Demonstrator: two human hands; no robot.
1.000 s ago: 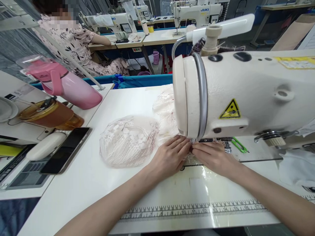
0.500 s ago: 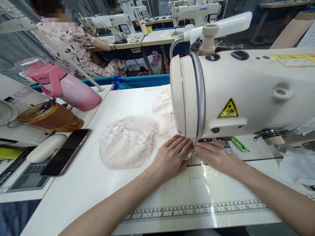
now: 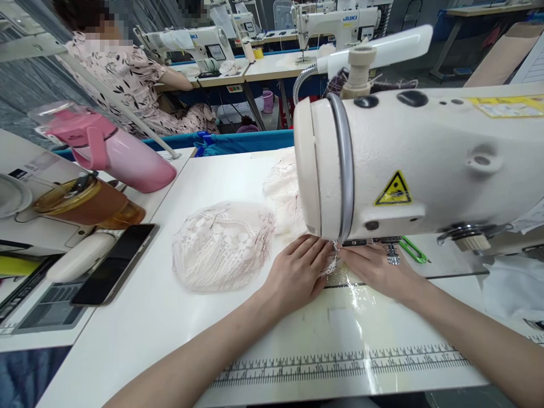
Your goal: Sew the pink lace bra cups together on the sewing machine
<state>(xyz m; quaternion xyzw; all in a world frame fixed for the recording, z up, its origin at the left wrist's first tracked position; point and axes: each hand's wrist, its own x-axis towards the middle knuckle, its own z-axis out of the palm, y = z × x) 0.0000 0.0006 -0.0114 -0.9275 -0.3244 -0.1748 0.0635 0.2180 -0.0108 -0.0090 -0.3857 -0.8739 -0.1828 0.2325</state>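
A cream sewing machine point(image 3: 416, 164) fills the right of the view, and its head hides the needle. Under that head my left hand point(image 3: 297, 275) and my right hand point(image 3: 374, 272) press a small piece of white lace point(image 3: 331, 263) flat on the machine bed, fingertips nearly touching. A domed pale pink lace cup point(image 3: 221, 246) with dark thread ends lies just left of my left hand. More white lace point(image 3: 283, 195) is bunched behind it against the machine.
On the left side table stand a pink flask point(image 3: 114, 153), an amber lidded cup point(image 3: 80, 201) and a dark phone point(image 3: 114, 263). Green thread snips point(image 3: 412, 249) lie beneath the machine arm. A printed ruler point(image 3: 340, 362) runs along the table front. Another person point(image 3: 127, 73) sews at the back left.
Both hands stay under the machine head; the fingertips have shifted slightly on the lace piece. The view has drifted a little.
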